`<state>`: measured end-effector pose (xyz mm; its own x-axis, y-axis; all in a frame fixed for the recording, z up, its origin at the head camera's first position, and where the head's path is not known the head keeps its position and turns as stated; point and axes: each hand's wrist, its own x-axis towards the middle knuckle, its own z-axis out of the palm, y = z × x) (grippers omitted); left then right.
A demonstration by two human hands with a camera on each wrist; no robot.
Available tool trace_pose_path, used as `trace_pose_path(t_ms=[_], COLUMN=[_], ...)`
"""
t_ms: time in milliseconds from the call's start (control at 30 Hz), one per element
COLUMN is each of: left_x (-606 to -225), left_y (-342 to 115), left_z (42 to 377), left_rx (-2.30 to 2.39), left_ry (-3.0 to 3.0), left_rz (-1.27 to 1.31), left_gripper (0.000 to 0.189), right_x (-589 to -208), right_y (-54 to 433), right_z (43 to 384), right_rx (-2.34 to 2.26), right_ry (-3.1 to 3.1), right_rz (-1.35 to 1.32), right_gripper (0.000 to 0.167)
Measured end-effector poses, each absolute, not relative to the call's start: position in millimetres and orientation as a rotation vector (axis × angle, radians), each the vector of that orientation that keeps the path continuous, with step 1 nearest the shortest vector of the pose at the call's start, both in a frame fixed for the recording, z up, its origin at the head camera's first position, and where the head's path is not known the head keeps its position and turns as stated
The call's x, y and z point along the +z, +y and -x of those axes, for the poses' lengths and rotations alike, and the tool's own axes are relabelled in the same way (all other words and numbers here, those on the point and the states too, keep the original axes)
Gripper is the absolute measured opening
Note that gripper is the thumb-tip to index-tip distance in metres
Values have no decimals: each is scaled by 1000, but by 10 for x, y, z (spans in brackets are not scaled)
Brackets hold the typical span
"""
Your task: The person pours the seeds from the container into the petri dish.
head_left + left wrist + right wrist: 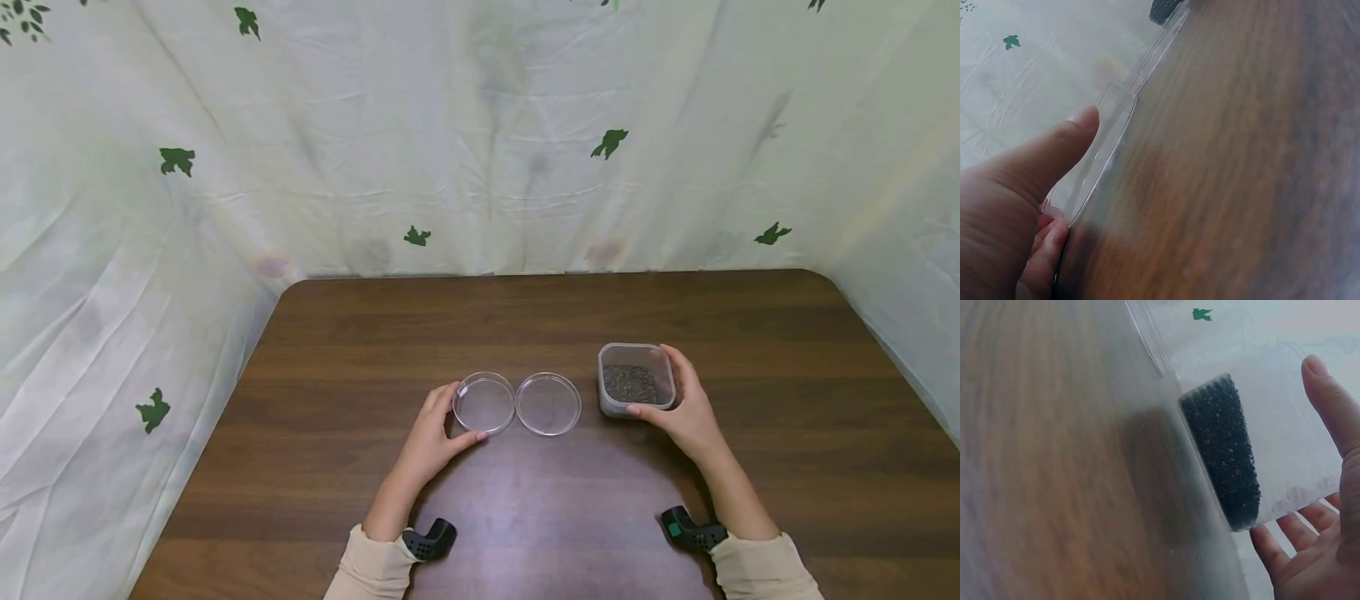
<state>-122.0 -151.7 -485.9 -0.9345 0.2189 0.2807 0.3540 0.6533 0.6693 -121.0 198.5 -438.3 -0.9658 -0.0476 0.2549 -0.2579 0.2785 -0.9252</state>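
My left hand (432,433) spans the left clear petri dish (484,403), holding its edge between thumb and fingers. In the left wrist view the thumb (1082,119) lies along the dish's rim. A second clear dish (549,405) lies flat right beside it. On the right, my right hand (690,408) grips a translucent square plastic container (611,411) by its right side, thumb at the front and fingers round the back. Dark fine grains (630,383) fill its lower part. From the right wrist view, the grains (1222,456) show as a black layer through the wall.
The brown wooden table (487,325) has rounded far corners. A pale curtain (480,167) with green bird shapes hangs behind it and along both sides. Each wrist carries a black camera mount, one near the left sleeve (371,562) and one near the right.
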Motion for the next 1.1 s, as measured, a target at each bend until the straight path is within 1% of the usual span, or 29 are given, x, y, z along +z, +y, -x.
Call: trace_pose_path(t_ms=[133,200,433,600,700,1100], left_x=[-4870,-4875,-4865,-4861,-4856,-4840], left_y=[-1519,-1516,-1514,-1515,-1514,-1513], left_z=[1222,1223,1216,1221,1218,1210], left_rx=[-1158,-1166,-1157,-1167,-1175,-1191], left_ry=[-2696,-2699,-2701,-2719,-2729,-2729], left_rz=[463,459,456,436,428,439], left_gripper=[81,81,81,81,81,80], right_x=[-4370,-4428,-4353,-4482,-4472,-4024], right_y=[1963,1987,1915,1938,1906,1584], right_z=[1218,1252,1265,1380,1413,1352], right_rx=[1757,1737,1702,1682,1659,1616], right_ry=[-2334,-2343,-2339,-2369,-2382,-2382], right_rz=[-287,-278,-264,-245,-243,-338], right_gripper=[89,91,92,99,100,94])
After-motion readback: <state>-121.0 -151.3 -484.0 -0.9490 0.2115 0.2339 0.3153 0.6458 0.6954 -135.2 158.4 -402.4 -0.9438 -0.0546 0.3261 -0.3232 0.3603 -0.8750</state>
